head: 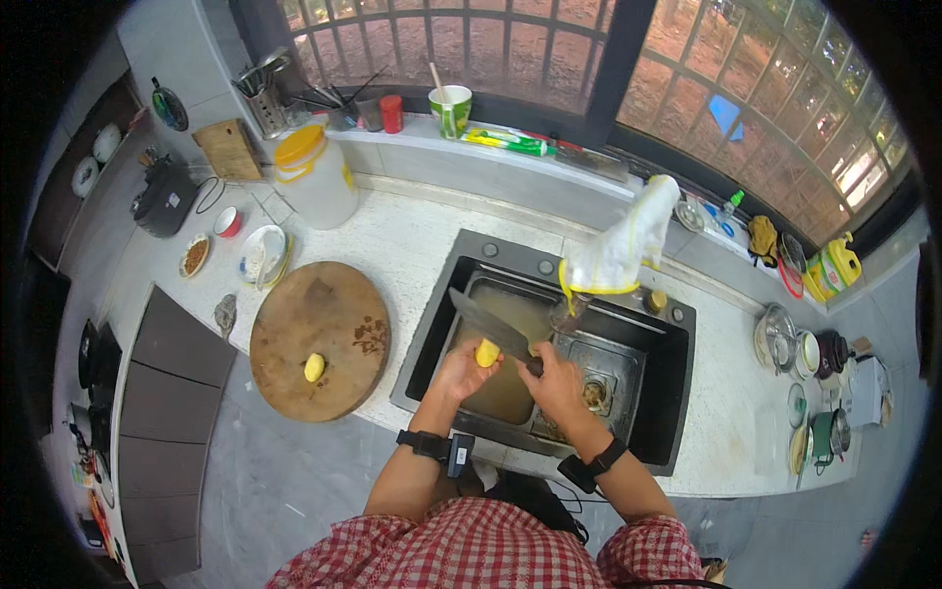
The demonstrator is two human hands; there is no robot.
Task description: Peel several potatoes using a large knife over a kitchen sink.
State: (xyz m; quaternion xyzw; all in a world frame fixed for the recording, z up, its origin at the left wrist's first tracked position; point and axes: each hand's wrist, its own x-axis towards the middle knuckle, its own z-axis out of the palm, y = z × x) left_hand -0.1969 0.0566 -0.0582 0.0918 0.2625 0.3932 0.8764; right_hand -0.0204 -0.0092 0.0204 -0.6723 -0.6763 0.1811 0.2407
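My left hand [465, 373] holds a peeled yellow potato [486, 353] above the sink [664, 412]. The handle of a broad kitchen cleaver [489, 324] is in the grip of my right hand [557, 383], with the blade slanting up and left, right beside the potato. Below my hands a rectangular basin [500, 401] holds murky brownish water. Another peeled yellow piece [314, 367], likely potato, lies on the round wooden chopping block [302, 309] to the left. Whether the blade touches the potato is hard to tell.
A white cloth with yellow trim [622, 243] hangs over the faucet behind the sink. Scraps lie around the drain [595, 394]. A large plastic jar with yellow lid [315, 180] stands behind the block. Left of it are small dishes [194, 255]; bowls and pots [776, 339] crowd the right end.
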